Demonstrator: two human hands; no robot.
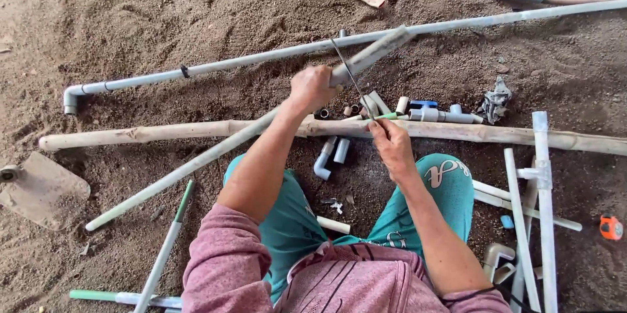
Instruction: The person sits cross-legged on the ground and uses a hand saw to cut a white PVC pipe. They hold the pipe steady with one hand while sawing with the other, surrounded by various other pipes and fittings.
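- We see two bare hands at work over sandy ground, both belonging to the person wearing the camera.
- The left hand (312,88) is closed in a fist around one grey pipe (196,163) that runs on a slant from lower left to upper right, its upper end blurred.
- The right hand (390,145) pinches the lower end of one thin saw blade (349,75), which rises on a slant and crosses the held pipe just beside the left fist.
- That pipe rests across one long pale wooden pole (170,132) lying left to right in front of the knees.
- Beyond it lies one long grey pipe with an elbow (215,65) at its left end.
- Between the hands and just behind the pole we count roughly eight short fittings (428,112); two more short pieces (332,154) lie just below the pole.
- At right, about five white pipe offcuts (543,176) lie crossed over one another; some are hidden, so we cannot count them surely.
- At lower left, two thin pipes with green ends (166,248) lie near each other.
- One flat trowel-like plate (42,189) sits at the left edge.
- One orange tape measure (610,227) lies at the far right.
- Two crumpled scraps (495,99) show, one near the fittings and one at the top edge.
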